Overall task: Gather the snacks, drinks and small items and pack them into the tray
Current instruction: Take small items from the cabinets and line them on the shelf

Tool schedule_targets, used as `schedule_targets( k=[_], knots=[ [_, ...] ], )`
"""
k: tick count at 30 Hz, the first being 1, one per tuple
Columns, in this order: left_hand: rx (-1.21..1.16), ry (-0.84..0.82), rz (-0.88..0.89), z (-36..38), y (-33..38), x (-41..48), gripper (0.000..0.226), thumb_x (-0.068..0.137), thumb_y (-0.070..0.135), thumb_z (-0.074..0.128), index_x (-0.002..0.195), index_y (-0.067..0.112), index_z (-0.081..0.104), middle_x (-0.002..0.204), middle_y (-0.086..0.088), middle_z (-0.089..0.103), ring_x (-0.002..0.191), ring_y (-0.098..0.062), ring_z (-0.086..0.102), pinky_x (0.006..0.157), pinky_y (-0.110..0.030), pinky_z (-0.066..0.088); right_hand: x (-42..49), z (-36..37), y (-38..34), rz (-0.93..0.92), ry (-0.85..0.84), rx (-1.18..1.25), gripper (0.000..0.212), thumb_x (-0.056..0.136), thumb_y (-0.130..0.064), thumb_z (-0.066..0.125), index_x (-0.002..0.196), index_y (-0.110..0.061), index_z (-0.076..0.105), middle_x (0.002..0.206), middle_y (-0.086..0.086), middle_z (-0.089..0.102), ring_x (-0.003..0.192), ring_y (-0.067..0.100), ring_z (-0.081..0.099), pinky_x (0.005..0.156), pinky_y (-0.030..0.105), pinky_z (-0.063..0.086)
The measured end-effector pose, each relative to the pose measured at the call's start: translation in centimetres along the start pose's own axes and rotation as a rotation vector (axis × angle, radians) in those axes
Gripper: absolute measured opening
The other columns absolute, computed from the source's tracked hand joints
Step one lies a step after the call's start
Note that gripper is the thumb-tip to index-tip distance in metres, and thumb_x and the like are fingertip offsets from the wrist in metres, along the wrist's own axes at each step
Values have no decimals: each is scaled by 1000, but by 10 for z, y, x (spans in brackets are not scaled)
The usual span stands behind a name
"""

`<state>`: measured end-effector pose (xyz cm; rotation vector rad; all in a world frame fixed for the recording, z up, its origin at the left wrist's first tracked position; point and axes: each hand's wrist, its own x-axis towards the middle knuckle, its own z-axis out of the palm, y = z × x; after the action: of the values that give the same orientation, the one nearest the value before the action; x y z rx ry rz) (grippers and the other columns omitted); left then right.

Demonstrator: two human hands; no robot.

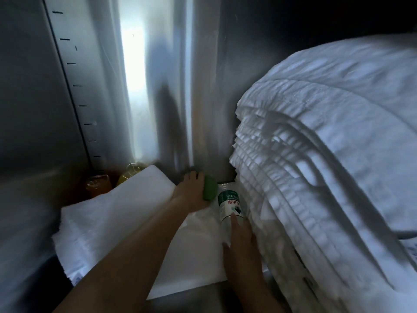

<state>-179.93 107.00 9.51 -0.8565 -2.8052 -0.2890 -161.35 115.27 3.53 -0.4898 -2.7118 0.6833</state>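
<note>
I am looking down into a steel cabinet. My left hand [190, 192] reaches to the back wall and grips a small green item [209, 188] at its far end. Just right of it lies a water bottle [229, 203] with a green and white label, resting on white sheets. My right hand [240, 240] holds the bottle's near end, with a finger lying along it. No tray is in view.
A tall stack of folded white linen [327, 159] fills the right side. A lower white folded pile [117, 213] lies on the left. Behind it stand two bottles of orange and yellow drink [99, 185]. Steel walls [203, 86] close in the back and left.
</note>
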Motion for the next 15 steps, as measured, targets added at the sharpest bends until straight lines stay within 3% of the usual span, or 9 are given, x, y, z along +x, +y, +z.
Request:
schedule_targets(
  k=[2, 6, 11, 15],
  knots=[
    [-130, 110, 25, -5, 2, -11, 87, 69, 47, 75, 137, 15, 31, 137, -13, 33, 127, -30, 32, 97, -45, 43, -8, -5, 3, -37, 30, 21, 68, 95, -28, 46, 150, -26, 6, 157, -1, 3, 142, 19, 13, 115, 30, 18],
    [-484, 359, -20, -22, 11, -45, 88, 60, 44, 85, 133, 19, 43, 130, -11, 39, 120, -26, 37, 99, -36, 38, -28, -14, 5, -81, 21, 42, 67, 97, -27, 42, 150, -23, 1, 158, -1, -7, 145, 16, 4, 116, 26, 12],
    [-505, 521, -71, -46, 12, -96, 88, 56, 39, 87, 132, 26, 44, 128, -5, 40, 114, -18, 31, 90, -26, 29, -49, -27, -2, -199, 130, 284, 59, 93, -14, 54, 143, -25, 24, 155, -4, 9, 143, 15, 13, 116, 25, 14],
    [-393, 540, -92, -65, 14, -143, 88, 58, 40, 86, 134, 27, 42, 129, -3, 41, 116, -15, 28, 88, -24, 31, -63, -36, -11, -307, 271, 391, 66, 88, -7, 62, 135, -33, 24, 149, -8, 16, 139, 13, 21, 113, 29, 23]
  ],
)
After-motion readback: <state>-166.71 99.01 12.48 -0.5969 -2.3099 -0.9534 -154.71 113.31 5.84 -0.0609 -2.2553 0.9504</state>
